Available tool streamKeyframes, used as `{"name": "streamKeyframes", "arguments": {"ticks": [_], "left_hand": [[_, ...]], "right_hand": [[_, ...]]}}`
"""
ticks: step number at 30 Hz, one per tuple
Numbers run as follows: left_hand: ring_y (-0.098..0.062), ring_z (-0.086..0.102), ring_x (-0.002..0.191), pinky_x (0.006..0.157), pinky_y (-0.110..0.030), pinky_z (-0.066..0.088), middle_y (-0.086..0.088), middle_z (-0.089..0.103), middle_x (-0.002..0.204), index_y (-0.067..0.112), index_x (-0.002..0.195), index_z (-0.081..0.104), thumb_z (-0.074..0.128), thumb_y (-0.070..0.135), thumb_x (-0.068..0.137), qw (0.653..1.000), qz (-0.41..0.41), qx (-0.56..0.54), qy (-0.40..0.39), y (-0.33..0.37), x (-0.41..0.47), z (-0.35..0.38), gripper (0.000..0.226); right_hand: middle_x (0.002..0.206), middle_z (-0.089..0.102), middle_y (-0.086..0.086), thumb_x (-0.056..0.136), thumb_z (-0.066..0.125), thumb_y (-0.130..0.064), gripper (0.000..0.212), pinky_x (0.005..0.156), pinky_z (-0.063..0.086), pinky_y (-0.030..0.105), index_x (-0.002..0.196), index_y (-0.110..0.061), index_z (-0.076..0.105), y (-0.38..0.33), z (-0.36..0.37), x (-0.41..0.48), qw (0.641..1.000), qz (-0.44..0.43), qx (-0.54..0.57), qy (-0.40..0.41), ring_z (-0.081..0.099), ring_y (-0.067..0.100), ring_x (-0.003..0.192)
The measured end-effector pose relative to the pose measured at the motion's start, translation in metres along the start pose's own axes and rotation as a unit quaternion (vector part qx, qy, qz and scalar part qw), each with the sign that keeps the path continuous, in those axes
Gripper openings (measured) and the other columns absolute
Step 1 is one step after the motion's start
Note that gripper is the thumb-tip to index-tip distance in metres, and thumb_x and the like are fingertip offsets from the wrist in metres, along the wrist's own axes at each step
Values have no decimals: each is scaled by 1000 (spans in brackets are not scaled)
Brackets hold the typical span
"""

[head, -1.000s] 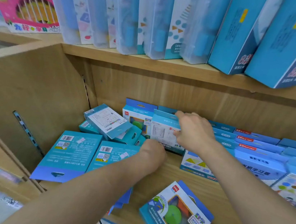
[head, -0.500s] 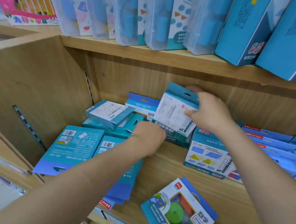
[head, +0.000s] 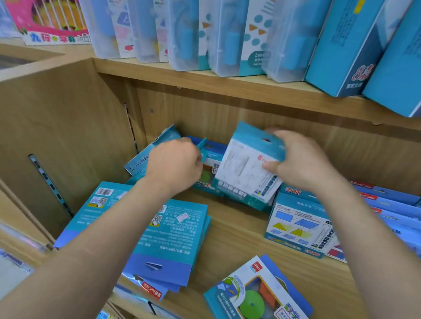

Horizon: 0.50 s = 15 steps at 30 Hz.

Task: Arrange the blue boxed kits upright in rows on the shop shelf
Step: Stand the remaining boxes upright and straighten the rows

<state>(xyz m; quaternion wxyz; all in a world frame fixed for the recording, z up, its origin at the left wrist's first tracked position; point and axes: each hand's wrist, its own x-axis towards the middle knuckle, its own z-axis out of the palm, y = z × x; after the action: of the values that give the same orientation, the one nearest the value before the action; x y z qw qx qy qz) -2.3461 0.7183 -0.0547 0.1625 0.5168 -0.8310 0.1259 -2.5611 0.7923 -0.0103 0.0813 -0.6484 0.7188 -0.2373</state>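
Blue boxed kits lie mostly flat on the shelf, stacked face down at front left. One held kit is up near the back wall, tilted with its hang-tab end uppermost. The right hand grasps that kit at its upper right corner, thumb on the printed face and fingers wrapped over the tab edge. The forearm reaches in from the lower right. These look like thin card cartons: light, fairly stiff across the faces, easy to dent at the corners and the punched tab, and smooth enough to slide on one another. I judge the safest hold to be across the thick body or the two side edges, since the tab alone could crease. The left hand is curled at the back left, knuckles towards the camera, against a leaning kit propped in the corner. Its fingers are hidden, so I cannot tell whether it grips that carton or merely steadies it. A green-disc kit lies flat near the front edge, and an upright row begins just beside the held kit on the right.
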Motion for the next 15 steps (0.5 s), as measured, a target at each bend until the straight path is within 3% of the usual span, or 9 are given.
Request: {"name": "streamKeyframes", "arguments": {"ticks": [3,7,12,15], "left_hand": [[-29,60,88,66,-33,46,-4,60,95,22,95,72,45,21,85,998,46,-27,-30,10,-9,0,28],[-28,59,93,66,-32,43,-3,59,100,28,103,69,46,21,88,995,66,-44,-55,13,-14,8,29],[-31,62,93,66,-34,45,-6,68,102,32,129,51,46,20,90,995,72,-61,-27,11,-15,9,41],[-35,64,82,65,-39,51,-10,71,89,26,123,58,46,20,91,991,49,-104,65,8,-16,4,35]], "right_hand": [[116,59,2,82,67,-23,50,78,40,37,126,-34,47,-7,31,-3,992,-25,-127,-7,55,26,106],[116,51,6,80,64,-18,52,88,35,43,129,-25,47,-1,54,-6,973,13,-229,3,44,27,114],[126,40,6,78,67,-17,75,89,30,45,138,-35,26,1,56,-7,969,19,-244,13,34,27,120],[132,36,5,81,67,-32,76,89,29,44,141,-38,20,-6,57,-8,978,-21,-205,42,30,26,123]]}}
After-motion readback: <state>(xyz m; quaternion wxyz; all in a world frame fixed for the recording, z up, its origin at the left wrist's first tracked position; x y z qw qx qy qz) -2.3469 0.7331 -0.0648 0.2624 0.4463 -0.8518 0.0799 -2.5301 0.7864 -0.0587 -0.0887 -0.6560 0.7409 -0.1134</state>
